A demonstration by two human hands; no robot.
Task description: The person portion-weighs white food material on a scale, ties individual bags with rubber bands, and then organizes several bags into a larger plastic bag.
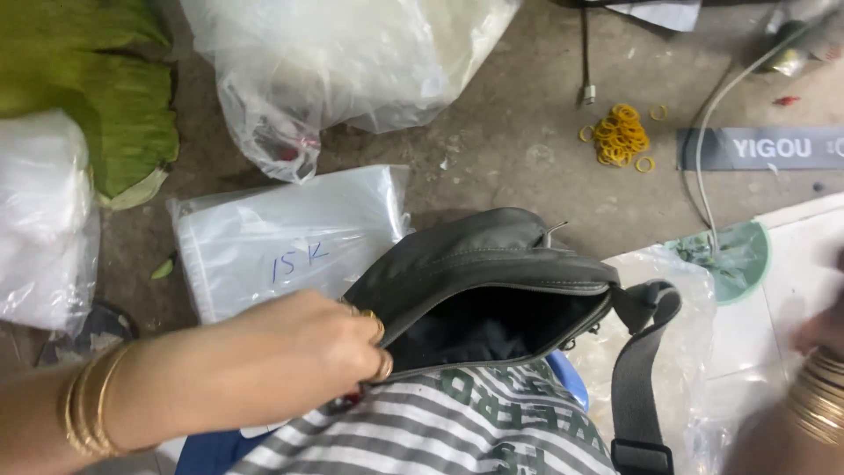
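A dark grey zip bag with a wide strap lies open on my lap, its black inside showing. My left hand, with rings and gold bangles on the wrist, grips the bag's open left edge. My right hand, also with gold bangles, is blurred at the right edge of the view, away from the bag; what it holds, if anything, cannot be made out. My striped grey-and-white garment lies under the bag.
On the concrete floor lie a flat stack of clear plastic bags, a large clear plastic sack, green leaves, a pile of yellow rubber bands, a grey cable, a round green object and a white tile.
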